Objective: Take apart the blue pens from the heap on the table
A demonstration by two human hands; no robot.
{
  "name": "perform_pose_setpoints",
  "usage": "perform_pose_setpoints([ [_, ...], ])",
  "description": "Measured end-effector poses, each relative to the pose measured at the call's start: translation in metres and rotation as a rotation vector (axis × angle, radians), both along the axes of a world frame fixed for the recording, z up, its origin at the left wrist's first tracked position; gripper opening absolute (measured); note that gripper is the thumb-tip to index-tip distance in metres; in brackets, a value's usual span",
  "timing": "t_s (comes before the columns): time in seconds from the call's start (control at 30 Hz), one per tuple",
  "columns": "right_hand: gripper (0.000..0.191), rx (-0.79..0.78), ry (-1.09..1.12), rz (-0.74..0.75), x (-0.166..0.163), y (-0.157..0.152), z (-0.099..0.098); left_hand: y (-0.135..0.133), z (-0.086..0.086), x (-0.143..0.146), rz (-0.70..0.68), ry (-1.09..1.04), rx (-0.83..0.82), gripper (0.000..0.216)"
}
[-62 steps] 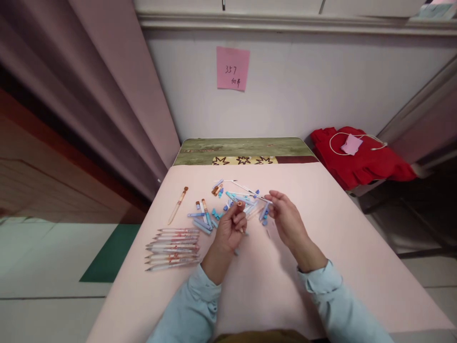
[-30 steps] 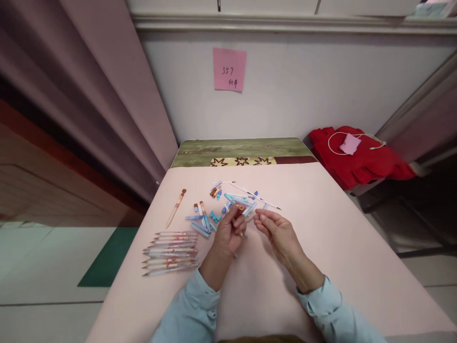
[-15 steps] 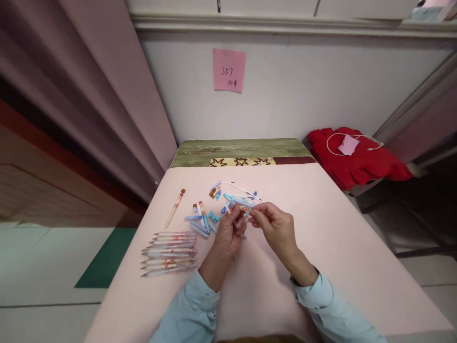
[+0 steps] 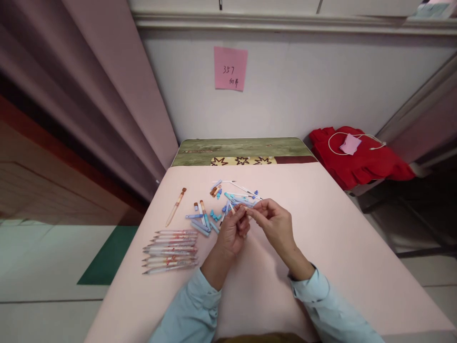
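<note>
My left hand point(image 4: 233, 229) is closed, thumb and fingers pinching a small pale pen part point(image 4: 244, 207), mostly hidden by the fingers. My right hand point(image 4: 275, 222) meets it from the right, its thumb and forefinger pinched on the same part. Just beyond the fingertips lie blue pen barrels point(image 4: 240, 200) and thin white refills point(image 4: 246, 190). Left of my left hand are small turquoise pieces point(image 4: 215, 216), light-blue pen parts point(image 4: 200, 227) and a brown-topped barrel point(image 4: 203, 213).
A row of several capless pens point(image 4: 171, 251) lies on the pink table cover point(image 4: 321, 286) at the left. Behind it rests one pen with a brown top point(image 4: 176, 207). A red cloth point(image 4: 357, 164) with a white cable is beyond the right edge.
My right hand has shifted slightly left, its fingertips now closer to the left hand's. The patterned part between them shows less than before. The view has moved slightly.
</note>
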State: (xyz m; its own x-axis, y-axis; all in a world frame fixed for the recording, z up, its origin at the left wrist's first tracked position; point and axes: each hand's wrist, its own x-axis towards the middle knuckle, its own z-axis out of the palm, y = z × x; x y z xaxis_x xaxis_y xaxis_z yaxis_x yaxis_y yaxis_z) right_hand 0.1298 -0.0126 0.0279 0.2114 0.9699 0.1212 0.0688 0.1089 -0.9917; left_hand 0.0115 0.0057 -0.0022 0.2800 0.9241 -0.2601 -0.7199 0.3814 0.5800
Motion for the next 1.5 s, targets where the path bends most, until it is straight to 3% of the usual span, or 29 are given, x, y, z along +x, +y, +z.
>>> perform_pose_setpoints([
  [0.17,0.042,-0.061,0.14,0.064,0.005,0.004,-0.007,0.0,-0.001,-0.002,-0.016,-0.078,-0.054,0.024],
  [0.23,0.046,-0.022,0.085,0.077,0.008,0.002,-0.009,0.001,-0.002,-0.003,-0.02,-0.112,-0.071,0.022],
  [0.4,0.025,0.205,-0.321,-0.019,0.006,-0.007,-0.013,0.0,-0.004,-0.002,-0.04,-0.126,-0.061,0.02],
  [0.5,0.018,0.262,-0.385,-0.054,0.004,-0.009,-0.017,-0.001,-0.003,0.0,-0.052,-0.087,-0.031,0.021],
  [0.7,0.018,0.271,-0.331,-0.085,0.008,-0.01,-0.025,-0.002,0.0,0.004,-0.038,-0.003,0.003,0.028],
  [1.27,0.01,0.246,-0.264,-0.207,0.014,-0.013,-0.023,-0.002,0.0,0.005,-0.001,0.135,0.027,0.029],
  [1.5,0.017,0.15,-0.032,-0.195,0.012,-0.01,-0.034,-0.003,0.0,0.006,0.032,0.225,0.058,0.03],
])
